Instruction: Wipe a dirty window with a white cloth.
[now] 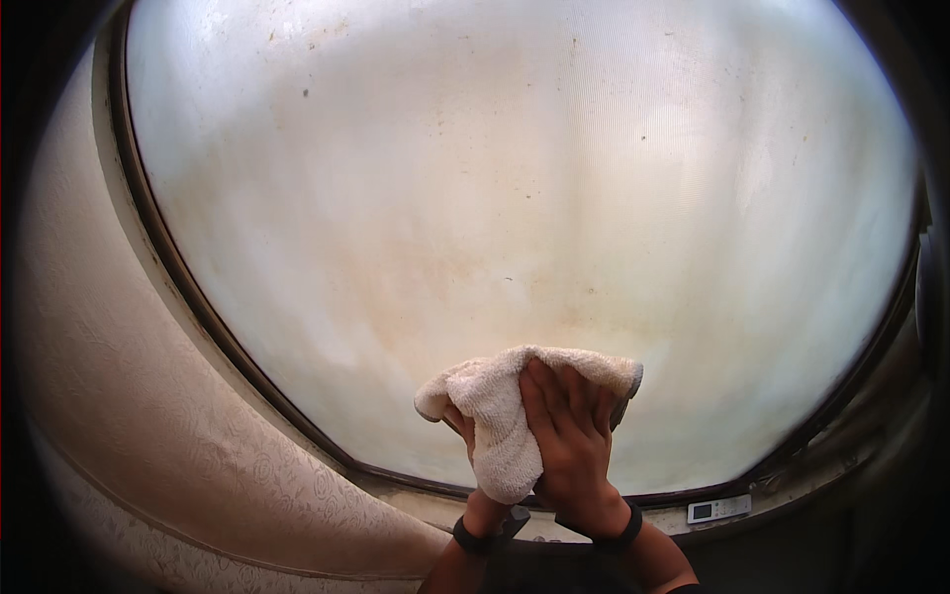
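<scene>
A white terry cloth [499,416] with a grey edge lies bunched under and between both hands, low in front of a large translucent window pane [519,223]. My right hand [570,431] presses flat on the cloth, fingers pointing up. At the cloth's left side is my left hand [475,460], mostly hidden by a hanging fold; the fingers that show bend around the cloth. Dark bands circle both wrists. Specks and brownish smears mark the pane.
A dark window frame [182,267] borders the pane. Patterned wallpaper [223,460] covers the wall at left. On the sill at lower right lies a white remote control [719,509]. A dark object [517,521] sits between the wrists.
</scene>
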The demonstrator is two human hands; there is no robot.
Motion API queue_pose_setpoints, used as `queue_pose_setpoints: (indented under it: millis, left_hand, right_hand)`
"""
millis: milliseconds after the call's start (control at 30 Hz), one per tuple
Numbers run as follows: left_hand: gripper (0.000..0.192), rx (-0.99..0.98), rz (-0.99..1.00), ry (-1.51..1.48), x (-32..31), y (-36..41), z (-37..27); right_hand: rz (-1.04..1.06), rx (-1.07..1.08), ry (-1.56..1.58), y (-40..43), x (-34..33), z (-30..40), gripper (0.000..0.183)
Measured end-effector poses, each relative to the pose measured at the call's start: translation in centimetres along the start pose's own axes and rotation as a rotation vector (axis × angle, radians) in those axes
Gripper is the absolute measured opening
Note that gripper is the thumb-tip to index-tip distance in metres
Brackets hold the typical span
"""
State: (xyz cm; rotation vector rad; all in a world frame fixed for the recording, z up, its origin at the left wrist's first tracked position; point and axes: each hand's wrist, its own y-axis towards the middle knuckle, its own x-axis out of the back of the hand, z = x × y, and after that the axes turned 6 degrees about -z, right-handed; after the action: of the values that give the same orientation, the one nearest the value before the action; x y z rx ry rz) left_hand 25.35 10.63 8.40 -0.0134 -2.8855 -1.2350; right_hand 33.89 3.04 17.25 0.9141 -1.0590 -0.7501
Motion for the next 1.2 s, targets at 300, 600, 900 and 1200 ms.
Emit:
queue_pose_setpoints:
  millis: [300, 600, 900, 1200]
  left_hand:
    - [0.055, 0.071, 0.091, -0.082, 0.8, 0.7, 0.5]
    - [0.043, -0.056, 0.059, -0.028, 0.2, 1.6, -1.0]
    - [0.039, -0.689, 0.232, 0.491, -0.9, 10.4, -11.1]
    - [0.050, -0.114, -0.163, -0.081, -2.6, 2.0, -2.7]
  right_hand:
    - [0.012, 0.062, 0.001, 0.6, -0.8, -0.9, 0.058]
    - [0.101, 0.100, 0.096, 1.6, 0.6, -1.6, 0.058]
    - [-0.244, -0.179, -0.008, 3.4, 2.5, -3.0, 0.062]
    - [0.112, 0.207, 0.042, 3.7, 1.5, -1.6, 0.059]
